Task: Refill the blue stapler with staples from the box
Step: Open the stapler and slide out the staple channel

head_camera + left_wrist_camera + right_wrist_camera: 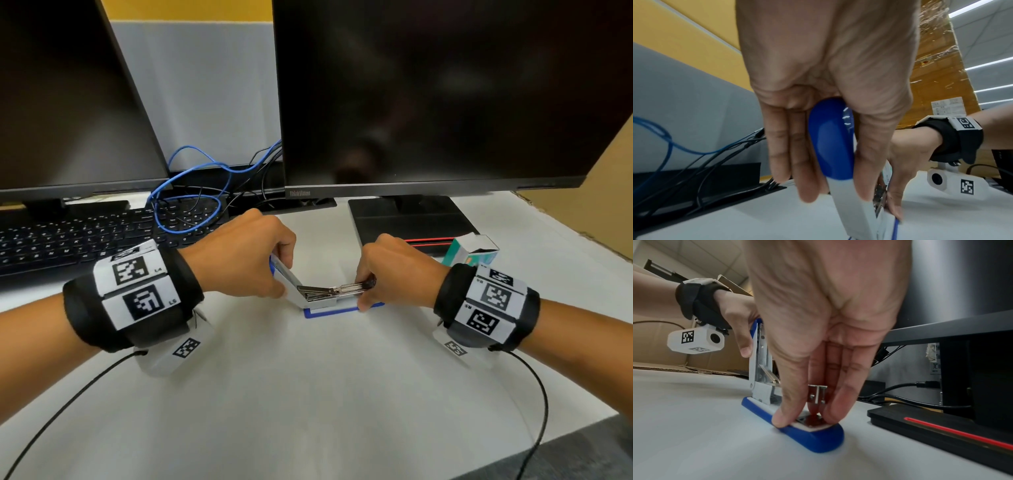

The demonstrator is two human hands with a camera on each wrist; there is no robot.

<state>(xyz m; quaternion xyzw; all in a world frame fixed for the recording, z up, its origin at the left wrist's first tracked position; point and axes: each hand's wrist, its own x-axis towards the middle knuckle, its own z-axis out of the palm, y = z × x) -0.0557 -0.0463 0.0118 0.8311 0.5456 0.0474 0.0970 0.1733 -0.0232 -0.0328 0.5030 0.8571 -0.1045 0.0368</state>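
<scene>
The blue and white stapler lies on the white desk, swung open. My left hand grips its blue-backed top cover between thumb and fingers and holds it tilted up and to the left. My right hand pinches the stapler's front end, thumb on the blue base and fingers on the far side beside the metal magazine. Whether the magazine holds staples cannot be told. The staple box, green and white with its flap open, stands behind my right wrist.
Two dark monitors stand at the back; the right one's black stand base with a red stripe lies just behind the stapler. A black keyboard and loose blue and black cables fill the left rear. Cardboard borders the desk's right side.
</scene>
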